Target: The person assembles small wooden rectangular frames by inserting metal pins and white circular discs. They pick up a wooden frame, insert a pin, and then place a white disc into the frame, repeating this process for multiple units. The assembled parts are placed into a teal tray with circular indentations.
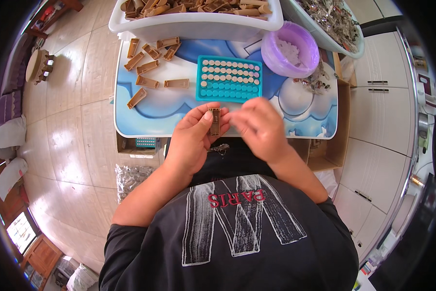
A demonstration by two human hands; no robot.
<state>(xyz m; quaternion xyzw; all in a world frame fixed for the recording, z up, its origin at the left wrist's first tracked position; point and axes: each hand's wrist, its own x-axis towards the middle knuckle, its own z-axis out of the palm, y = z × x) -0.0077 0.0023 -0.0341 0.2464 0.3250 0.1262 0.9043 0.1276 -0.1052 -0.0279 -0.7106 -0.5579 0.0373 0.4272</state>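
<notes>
My left hand (pixel 189 140) is closed around a small brown plastic casing (pixel 215 125), held upright with its hollow side facing me and the thumb on its upper edge. Close to the casing's right side, my right hand (pixel 264 128) is smeared by motion, so whether its fingertips hold anything is unclear. Just beyond my hands lies a teal tray (pixel 198 92) with rows of round slots. Small whitish round pieces fill its far rows, and the near slots are bare. Several loose brown casings (pixel 176 83) are scattered left of the tray.
A white tub (pixel 193 30) heaped with brown casings stands at the far edge of the blue-and-white table (pixel 155 127). Right of the tray sits a purple bowl (pixel 271 60) with small white pieces. A pale basin (pixel 356 46) at the far right holds metallic parts.
</notes>
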